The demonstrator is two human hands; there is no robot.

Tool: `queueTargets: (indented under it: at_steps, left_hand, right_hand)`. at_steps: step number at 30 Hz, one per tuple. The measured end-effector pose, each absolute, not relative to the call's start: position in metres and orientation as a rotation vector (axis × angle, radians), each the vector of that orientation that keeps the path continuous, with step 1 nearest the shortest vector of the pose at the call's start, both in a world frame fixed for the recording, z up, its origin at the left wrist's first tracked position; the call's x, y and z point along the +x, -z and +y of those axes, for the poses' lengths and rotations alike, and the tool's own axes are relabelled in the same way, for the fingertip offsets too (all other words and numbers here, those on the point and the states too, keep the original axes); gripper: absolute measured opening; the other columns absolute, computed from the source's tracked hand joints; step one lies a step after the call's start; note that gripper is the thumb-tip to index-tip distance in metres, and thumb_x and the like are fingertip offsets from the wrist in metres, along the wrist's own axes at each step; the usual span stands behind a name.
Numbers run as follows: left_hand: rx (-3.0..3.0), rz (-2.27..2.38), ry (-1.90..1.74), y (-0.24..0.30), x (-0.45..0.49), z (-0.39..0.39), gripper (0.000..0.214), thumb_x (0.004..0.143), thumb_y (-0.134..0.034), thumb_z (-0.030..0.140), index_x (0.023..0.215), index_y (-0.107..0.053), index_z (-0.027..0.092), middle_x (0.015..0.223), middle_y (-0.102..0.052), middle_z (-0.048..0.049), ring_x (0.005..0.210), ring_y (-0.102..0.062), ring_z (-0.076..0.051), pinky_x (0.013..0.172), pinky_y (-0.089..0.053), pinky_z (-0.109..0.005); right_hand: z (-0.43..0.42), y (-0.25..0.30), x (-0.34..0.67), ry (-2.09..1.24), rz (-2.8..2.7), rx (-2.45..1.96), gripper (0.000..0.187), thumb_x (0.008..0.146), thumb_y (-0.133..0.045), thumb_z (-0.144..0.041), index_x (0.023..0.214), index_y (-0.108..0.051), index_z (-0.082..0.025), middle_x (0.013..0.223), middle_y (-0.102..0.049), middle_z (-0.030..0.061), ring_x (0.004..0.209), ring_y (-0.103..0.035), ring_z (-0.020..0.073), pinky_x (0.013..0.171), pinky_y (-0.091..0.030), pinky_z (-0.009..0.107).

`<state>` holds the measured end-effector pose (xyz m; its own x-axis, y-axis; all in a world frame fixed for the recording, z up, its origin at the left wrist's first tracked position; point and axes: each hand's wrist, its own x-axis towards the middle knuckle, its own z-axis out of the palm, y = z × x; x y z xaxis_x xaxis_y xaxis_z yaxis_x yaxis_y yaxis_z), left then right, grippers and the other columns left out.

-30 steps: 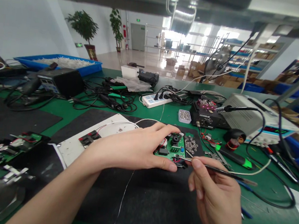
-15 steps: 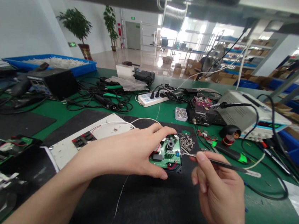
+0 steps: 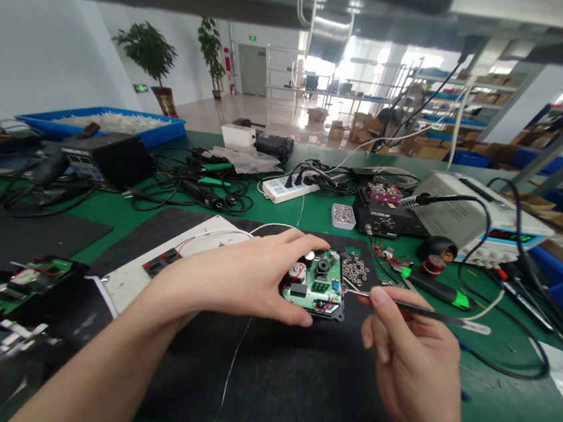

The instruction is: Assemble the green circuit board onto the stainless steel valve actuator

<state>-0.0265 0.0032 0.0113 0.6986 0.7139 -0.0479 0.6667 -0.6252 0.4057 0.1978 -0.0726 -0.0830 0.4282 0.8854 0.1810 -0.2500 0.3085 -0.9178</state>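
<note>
My left hand [image 3: 240, 270] spans a green circuit board [image 3: 308, 289] set in a black housing [image 3: 340, 314]. Its fingers grip the far edge and its thumb presses the near edge. On the board are a black round part, a white pin connector, a small blue component [image 3: 336, 286] and red wires. From the right, my right hand [image 3: 411, 345] pinches slim metal tweezers [image 3: 432, 313] between thumb and fingers. The tweezers' tip reaches the board's right edge beside the blue component; whether it grips anything there is too small to tell.
Small ring-shaped parts [image 3: 355, 271] lie right of the board on the black mat [image 3: 293, 387]. A white panel [image 3: 139, 270] rests under my left forearm. Behind stand a soldering station [image 3: 386, 215], a power supply [image 3: 482, 219] and a power strip [image 3: 288, 188]. Another board [image 3: 27, 285] sits left.
The board in my left hand has tipped slightly, showing more of its near side, and my thumb has moved up a little. The tweezers stay at its right edge.
</note>
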Motion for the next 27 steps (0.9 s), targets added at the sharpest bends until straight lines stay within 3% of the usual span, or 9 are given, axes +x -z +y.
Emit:
queueTargets:
  at_steps: [5,10,14,27]
  left_hand:
    - [2.625,1.129,-0.133,-0.013,-0.025,-0.001,0.103,0.084,-0.093,0.061,0.167,-0.042,0.03,0.167,-0.054,-0.0089,0.144,-0.064,-0.034,0.115,-0.053,-0.042]
    - [2.749,1.26,-0.051,-0.018,-0.021,-0.009,0.096,0.079,-0.093,0.069,0.156,-0.054,0.028,0.157,-0.061,-0.0093,0.114,-0.077,-0.035,0.09,-0.061,-0.044]
    - [2.865,1.333,-0.019,-0.02,-0.018,-0.014,0.089,0.077,-0.092,0.075,0.146,-0.061,0.027,0.155,-0.062,-0.0089,0.092,-0.079,-0.032,0.07,-0.059,-0.043]
    - [2.923,1.403,0.122,-0.029,-0.008,-0.022,0.088,0.075,-0.095,0.073,0.141,-0.063,0.024,0.149,-0.063,-0.0106,0.092,-0.078,-0.034,0.069,-0.061,-0.045]
  right_hand:
    - [-0.072,0.083,0.198,-0.854,-0.775,-0.962,0.027,0.084,-0.099,-0.039,0.094,-0.082,-0.019,0.047,-0.046,-0.0107,0.041,-0.049,0.0087,0.043,-0.042,0.024]
    - [-0.071,0.082,0.199,-0.856,-0.766,-0.975,0.028,0.084,-0.099,-0.039,0.093,-0.082,-0.019,0.048,-0.049,-0.0098,0.041,-0.048,0.0086,0.043,-0.041,0.024]
    - [-0.071,0.083,0.2,-0.858,-0.751,-0.965,0.027,0.084,-0.099,-0.039,0.093,-0.083,-0.02,0.047,-0.045,-0.0108,0.042,-0.05,0.0092,0.044,-0.043,0.024]
    - [-0.073,0.084,0.202,-0.864,-0.754,-0.976,0.026,0.086,-0.097,-0.04,0.095,-0.083,-0.021,0.046,-0.044,-0.0106,0.044,-0.051,0.0112,0.042,-0.039,0.024]
